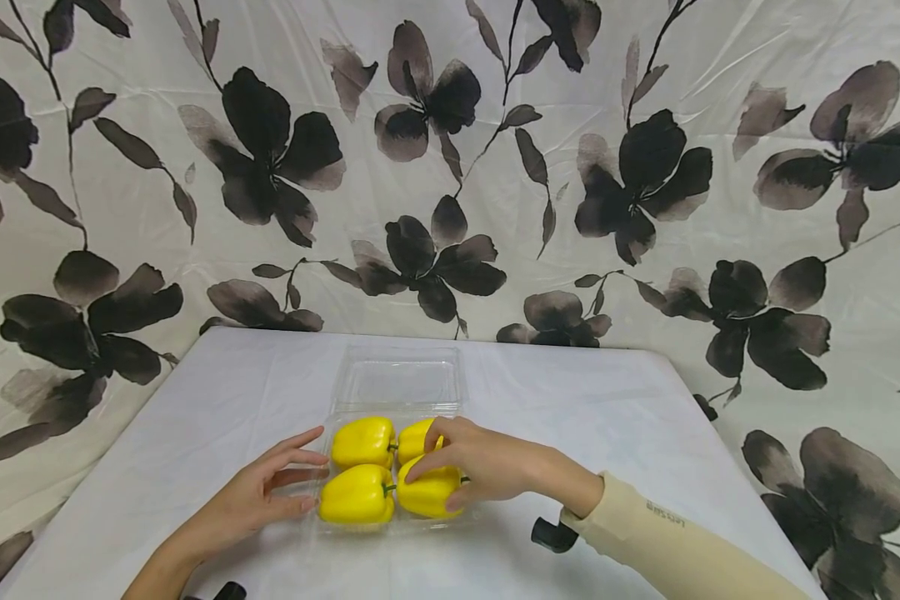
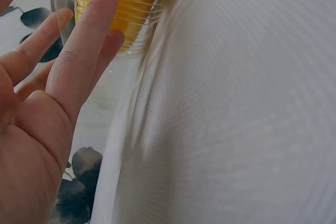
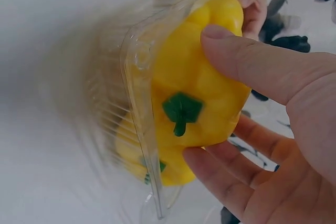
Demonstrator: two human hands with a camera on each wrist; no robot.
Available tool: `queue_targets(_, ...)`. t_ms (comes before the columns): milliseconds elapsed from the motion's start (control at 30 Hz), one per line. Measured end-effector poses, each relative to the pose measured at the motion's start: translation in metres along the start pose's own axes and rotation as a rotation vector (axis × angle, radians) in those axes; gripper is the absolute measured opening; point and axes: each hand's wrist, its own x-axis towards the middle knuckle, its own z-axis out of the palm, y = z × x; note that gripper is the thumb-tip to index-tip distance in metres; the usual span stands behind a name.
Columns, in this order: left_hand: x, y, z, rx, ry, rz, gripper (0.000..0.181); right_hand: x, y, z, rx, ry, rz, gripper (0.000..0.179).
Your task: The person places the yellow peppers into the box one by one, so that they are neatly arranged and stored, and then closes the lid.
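- Now, our right hand (image 1: 487,460) holds the near right yellow pepper (image 1: 422,493), with the thumb on one side and fingers on another.
- So that pepper is right under our palm, in the near right corner of the clear box (image 3: 132,98), and it pokes up over the rim.
- We think we are fitting this pepper into its spot.
- Next, we guess, we need to press it down softly and let go without bumping the others.
- Our left hand (image 1: 270,483) has its fingers spread out by the box's left wall, and we hold no pepper there.
- Around our pepper we see the near left pepper (image 1: 354,495), the far left pepper (image 1: 362,442) and the far right pepper (image 1: 412,440), partly hidden by our hand.
- Farther out, we see the lid (image 1: 401,383) open on the white table (image 1: 585,417).
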Motion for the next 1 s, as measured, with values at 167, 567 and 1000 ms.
queue_targets(167,0.0,-0.001,0.0,0.002,-0.003,-0.003,0.047,0.001,-0.002,0.001,-0.019,-0.002,0.001,0.053)
queue_targets(567,0.0,0.0,0.001,0.006,0.008,-0.015,0.047,0.001,0.0,0.005,-0.019,0.014,-0.016,0.054)
queue_targets(1000,-0.002,0.004,0.004,0.005,0.031,-0.046,0.05,-0.004,0.005,0.014,-0.003,0.054,-0.035,0.054)
